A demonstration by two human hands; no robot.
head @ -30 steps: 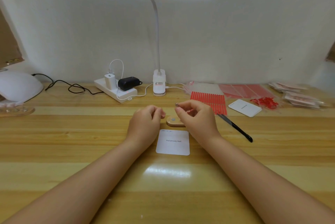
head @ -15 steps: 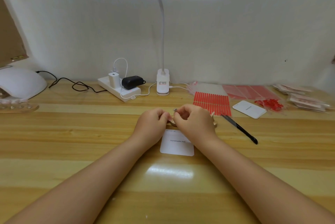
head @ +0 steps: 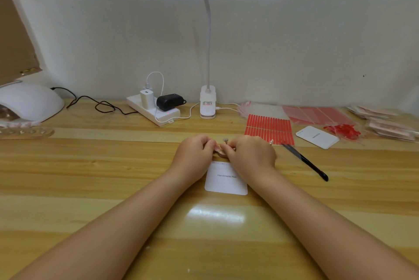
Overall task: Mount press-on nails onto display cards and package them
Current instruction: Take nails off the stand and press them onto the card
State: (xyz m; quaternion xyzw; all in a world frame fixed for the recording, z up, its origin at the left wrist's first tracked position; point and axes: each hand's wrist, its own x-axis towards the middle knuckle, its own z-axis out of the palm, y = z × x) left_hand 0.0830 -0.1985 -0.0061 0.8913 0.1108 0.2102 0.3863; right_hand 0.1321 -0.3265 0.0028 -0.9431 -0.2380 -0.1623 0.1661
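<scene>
A white display card point(head: 226, 181) printed "Handmade Nail" lies flat on the wooden desk point(head: 90, 166), just in front of both hands. My left hand point(head: 195, 154) and my right hand point(head: 251, 155) meet fingertip to fingertip above the card's far edge. Between them sits a small oval wooden nail holder point(head: 221, 154), mostly hidden; my left fingers pinch its left side. My right fingers pinch a small peg with a grey tip point(head: 225, 140) that sticks up over the holder. Any nail on it is too small to make out.
Black tweezers point(head: 305, 160) lie right of my right hand. Behind them are a sheet of red adhesive strips point(head: 269, 129), a second white card point(head: 317, 137), red scraps point(head: 342, 130) and filled bags point(head: 387, 125). Lamp base point(head: 207, 104) and power strip point(head: 154, 111) stand at the back, with a nail dryer point(head: 29, 103) far left.
My two hands have closed together: the right hand moved left and down with the peg to the wooden holder, and the left fingers now touch the holder. The head camera has shifted a little.
</scene>
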